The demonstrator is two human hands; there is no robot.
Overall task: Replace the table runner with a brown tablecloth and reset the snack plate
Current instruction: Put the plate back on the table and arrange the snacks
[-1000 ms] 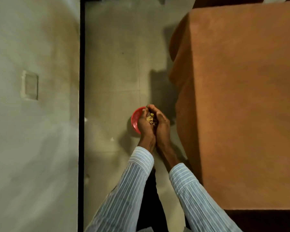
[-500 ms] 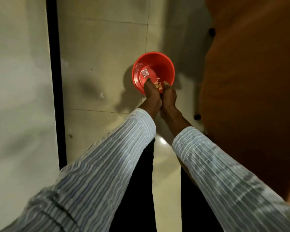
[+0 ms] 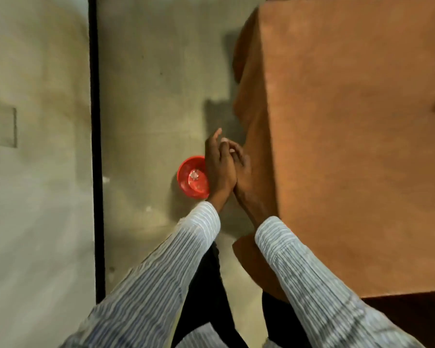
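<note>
Head view, looking straight down. Red bowl [image 3: 193,180] on the floor [image 3: 156,96], left of the desk, just beside the hanging edge of the brown cloth [image 3: 349,136]. Some pale bits inside the bowl, too blurred to name. Cloth already spread over the desk, draping down the left side. Left hand [image 3: 220,169] and right hand [image 3: 241,169] pressed together over the bowl's right rim, fingers mostly straight, nothing visibly grasped; grip of both reads as released. Striped sleeves [image 3: 201,229] running up from the near edge.

Bowl likely light, stiff plastic, smooth and a little slippery; loose contents liable to spill if tipped. Best taken at opposite sides of the rim, or with one hand under the base, kept level while lifted onto the cloth. Cloth soft, likely to slide or bunch if the bowl is dragged across; better set straight down.
</note>
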